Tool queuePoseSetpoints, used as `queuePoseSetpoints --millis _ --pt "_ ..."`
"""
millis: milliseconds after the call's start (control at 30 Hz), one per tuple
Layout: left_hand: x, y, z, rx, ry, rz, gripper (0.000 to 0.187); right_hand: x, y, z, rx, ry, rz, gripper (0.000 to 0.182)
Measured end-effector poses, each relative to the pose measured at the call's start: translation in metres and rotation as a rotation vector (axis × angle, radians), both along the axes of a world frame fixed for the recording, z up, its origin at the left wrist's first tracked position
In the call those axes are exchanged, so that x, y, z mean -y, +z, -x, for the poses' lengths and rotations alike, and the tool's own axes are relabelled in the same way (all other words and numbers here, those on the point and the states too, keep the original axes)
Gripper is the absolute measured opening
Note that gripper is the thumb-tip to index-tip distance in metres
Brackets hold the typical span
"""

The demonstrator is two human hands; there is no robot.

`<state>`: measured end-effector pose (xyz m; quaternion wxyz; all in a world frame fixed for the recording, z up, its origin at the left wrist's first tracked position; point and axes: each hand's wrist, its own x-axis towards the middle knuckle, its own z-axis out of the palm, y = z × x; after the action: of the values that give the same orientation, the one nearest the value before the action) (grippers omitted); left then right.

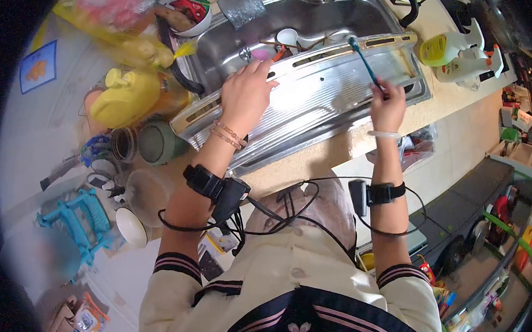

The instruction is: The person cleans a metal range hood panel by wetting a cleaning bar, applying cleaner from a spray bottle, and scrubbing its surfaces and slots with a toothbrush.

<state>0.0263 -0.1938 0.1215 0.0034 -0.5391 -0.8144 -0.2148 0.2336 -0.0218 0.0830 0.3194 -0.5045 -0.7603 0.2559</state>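
Observation:
A long ribbed metal panel lies tilted across the sink, with slots along its brownish-stained far edge. My left hand grips that far edge near its left part, fingers curled over it. In my right hand is a teal toothbrush, held by the end of its handle. Its bristle head rests at the slotted far edge, toward the right. Behind the panel, a white cup and some utensils sit in the sink, partly hidden.
Two spray bottles stand right of the sink. At the left are a yellow jug, a green-grey container and a blue plastic rack. A bowl sits at the upper left. Cables hang between my wrists.

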Motion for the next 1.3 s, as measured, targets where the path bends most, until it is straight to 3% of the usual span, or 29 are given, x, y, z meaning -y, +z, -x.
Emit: queuePoseSetpoints --millis 67,133,167,267,333,367,400,467,600,667,767,800,867,933,1167,1200,1300 --pt "-0.002 0.003 -0.001 -0.020 0.023 0.027 0.036 0.003 -0.019 -0.001 0.004 0.142 -0.141 0.017" --pt "-0.001 0.002 -0.001 -0.029 0.032 0.030 0.036 0.034 0.008 0.007 0.096 0.256 -0.060 0.016" --pt "-0.001 0.000 -0.001 -0.029 0.026 0.018 0.036 0.014 -0.006 -0.001 0.057 0.279 -0.247 0.013" --pt "-0.002 -0.002 0.000 -0.042 0.037 0.018 0.036 -0.010 -0.017 -0.004 0.028 0.098 -0.118 0.014" --pt "-0.001 -0.003 -0.001 -0.045 0.045 0.027 0.036 0.026 -0.002 0.005 0.048 0.303 -0.157 0.014" --pt "-0.002 -0.002 -0.002 -0.045 0.042 0.023 0.036 0.033 0.008 0.007 0.090 0.281 -0.146 0.014" --pt "-0.002 -0.002 -0.003 -0.044 0.040 0.020 0.036 0.007 -0.016 -0.003 0.057 0.243 -0.254 0.014" --pt "-0.003 -0.001 -0.003 -0.053 0.030 0.029 0.037 -0.016 -0.009 -0.007 0.021 -0.035 -0.040 0.014" --pt "-0.002 -0.004 -0.003 -0.058 0.033 0.001 0.038 0.012 0.007 0.002 0.090 0.162 -0.113 0.013" --pt "-0.002 -0.005 -0.005 -0.041 0.035 0.023 0.038 -0.011 -0.003 -0.006 0.099 0.060 -0.076 0.016" --pt "-0.003 -0.002 -0.003 -0.052 0.046 0.046 0.038 0.001 -0.019 -0.004 0.043 0.131 -0.223 0.015" --pt "-0.002 -0.002 -0.004 -0.051 0.049 0.056 0.037 -0.016 -0.016 -0.009 0.024 0.021 -0.052 0.015" --pt "-0.002 -0.002 -0.004 -0.063 0.049 0.053 0.037 -0.016 -0.002 -0.004 0.115 -0.021 -0.033 0.015" --pt "-0.001 -0.003 -0.003 -0.068 0.042 0.034 0.037 0.010 0.017 0.003 0.165 0.153 -0.123 0.014" --pt "-0.002 -0.003 -0.002 -0.056 0.029 0.024 0.037 -0.004 -0.007 -0.010 0.290 0.073 -0.251 0.017" --pt "-0.001 -0.005 -0.003 -0.052 0.030 0.016 0.038 -0.015 -0.005 -0.015 0.328 -0.036 -0.181 0.019" --pt "-0.001 -0.004 -0.003 -0.058 0.042 0.014 0.037 0.004 -0.004 -0.010 0.381 0.076 -0.252 0.023"
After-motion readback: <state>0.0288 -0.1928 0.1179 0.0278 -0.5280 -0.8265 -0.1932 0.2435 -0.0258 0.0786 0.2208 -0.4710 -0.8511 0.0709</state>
